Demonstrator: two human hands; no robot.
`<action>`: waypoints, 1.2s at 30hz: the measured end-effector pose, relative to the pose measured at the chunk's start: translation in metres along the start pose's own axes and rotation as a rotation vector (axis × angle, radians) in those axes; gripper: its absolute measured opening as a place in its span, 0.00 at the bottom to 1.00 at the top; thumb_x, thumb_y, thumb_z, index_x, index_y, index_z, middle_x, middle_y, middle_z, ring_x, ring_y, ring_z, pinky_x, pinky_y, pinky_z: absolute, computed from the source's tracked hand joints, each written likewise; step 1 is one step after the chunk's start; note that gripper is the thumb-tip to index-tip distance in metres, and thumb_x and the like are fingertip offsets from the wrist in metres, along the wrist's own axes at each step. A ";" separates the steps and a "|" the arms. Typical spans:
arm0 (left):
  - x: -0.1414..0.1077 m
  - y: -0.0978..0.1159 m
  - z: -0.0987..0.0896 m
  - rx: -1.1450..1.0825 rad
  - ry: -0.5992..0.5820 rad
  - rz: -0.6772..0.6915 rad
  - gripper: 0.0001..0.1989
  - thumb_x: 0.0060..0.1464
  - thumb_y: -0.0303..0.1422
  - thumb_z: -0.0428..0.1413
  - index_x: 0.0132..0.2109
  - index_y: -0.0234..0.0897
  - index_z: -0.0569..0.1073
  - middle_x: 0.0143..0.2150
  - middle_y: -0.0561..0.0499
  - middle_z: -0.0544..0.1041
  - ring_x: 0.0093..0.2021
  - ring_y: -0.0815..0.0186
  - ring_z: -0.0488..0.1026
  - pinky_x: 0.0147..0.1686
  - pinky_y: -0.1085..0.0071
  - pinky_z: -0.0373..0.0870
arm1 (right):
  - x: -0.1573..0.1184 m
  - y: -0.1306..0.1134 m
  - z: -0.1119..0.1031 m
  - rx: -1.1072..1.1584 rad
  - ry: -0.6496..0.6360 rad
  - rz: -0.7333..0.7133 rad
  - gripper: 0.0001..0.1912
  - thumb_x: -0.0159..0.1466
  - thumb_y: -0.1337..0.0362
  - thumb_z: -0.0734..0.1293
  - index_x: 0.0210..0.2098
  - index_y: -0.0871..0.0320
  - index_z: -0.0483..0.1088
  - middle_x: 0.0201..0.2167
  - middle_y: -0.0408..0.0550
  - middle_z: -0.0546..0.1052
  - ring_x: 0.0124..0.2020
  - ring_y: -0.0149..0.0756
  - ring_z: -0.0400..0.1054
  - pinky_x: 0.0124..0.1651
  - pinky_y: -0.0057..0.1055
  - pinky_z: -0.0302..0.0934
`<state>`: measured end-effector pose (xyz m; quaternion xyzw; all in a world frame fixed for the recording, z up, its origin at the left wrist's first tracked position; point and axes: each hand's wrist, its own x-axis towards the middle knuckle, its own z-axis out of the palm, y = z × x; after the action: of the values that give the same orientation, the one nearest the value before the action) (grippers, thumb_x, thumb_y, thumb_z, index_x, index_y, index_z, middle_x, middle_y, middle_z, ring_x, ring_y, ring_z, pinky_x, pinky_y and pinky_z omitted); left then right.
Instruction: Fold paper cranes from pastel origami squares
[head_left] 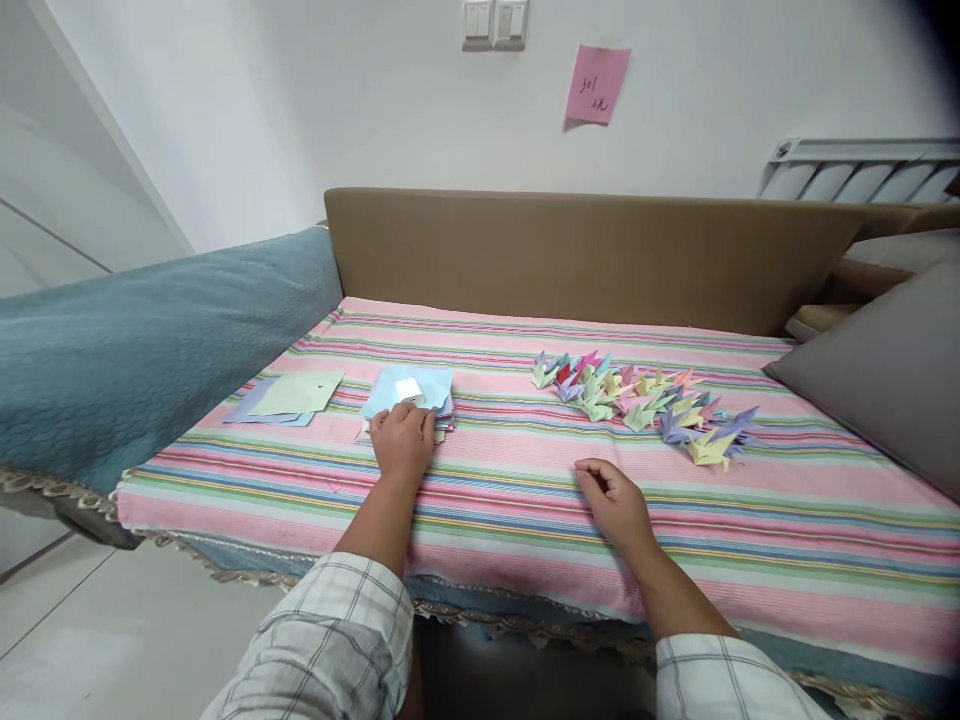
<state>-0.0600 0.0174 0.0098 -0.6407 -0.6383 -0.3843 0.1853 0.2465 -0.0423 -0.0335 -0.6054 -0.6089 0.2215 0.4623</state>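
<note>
1. While reaching with the left hand to the near edge of a stack of coloured paper, bent at the fingers; cannot tell whether pinching a sheet or only touching.
2. With the right hand, above the sofa's striped cover and in from its near edge, loosely curled, nothing visible in the grip; cannot tell whether pressed together at the tips or slightly apart.
3. Stacked left of the cover's middle, pale blue on top (under a small white object).
4. Probably light, thin and fairly crisp, apt to slide and crease; best taken flat by a near corner.
5. Toward the cover's left edge, overlapping loose sheets; likely easiest to lift by a free corner.
6. Toward the right edge, clustered folded paper cranes; probably very light, fragile at the wingtips, better held by the body.
</note>
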 end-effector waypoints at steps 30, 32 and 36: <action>0.007 0.000 -0.002 0.020 -0.026 -0.168 0.09 0.56 0.34 0.48 0.35 0.39 0.72 0.43 0.43 0.75 0.48 0.56 0.68 0.56 0.51 0.48 | -0.001 0.002 0.000 -0.034 -0.014 -0.036 0.17 0.60 0.52 0.61 0.38 0.57 0.72 0.36 0.50 0.77 0.35 0.39 0.70 0.38 0.33 0.64; 0.009 -0.001 -0.003 0.014 -0.018 -0.193 0.11 0.57 0.36 0.46 0.34 0.39 0.72 0.42 0.43 0.76 0.47 0.56 0.69 0.54 0.52 0.51 | -0.002 0.001 0.000 -0.058 -0.011 -0.059 0.16 0.60 0.53 0.60 0.38 0.57 0.72 0.37 0.50 0.77 0.36 0.40 0.70 0.39 0.34 0.64; 0.011 0.001 -0.005 0.000 -0.017 -0.233 0.12 0.58 0.36 0.47 0.34 0.39 0.73 0.41 0.44 0.76 0.46 0.57 0.69 0.52 0.53 0.52 | -0.001 -0.017 0.011 -0.085 -0.044 -0.183 0.15 0.62 0.56 0.59 0.41 0.55 0.72 0.39 0.51 0.76 0.38 0.40 0.70 0.41 0.35 0.65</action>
<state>-0.0613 0.0207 0.0216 -0.5655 -0.7100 -0.3977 0.1338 0.2282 -0.0429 -0.0253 -0.5613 -0.6805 0.1658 0.4409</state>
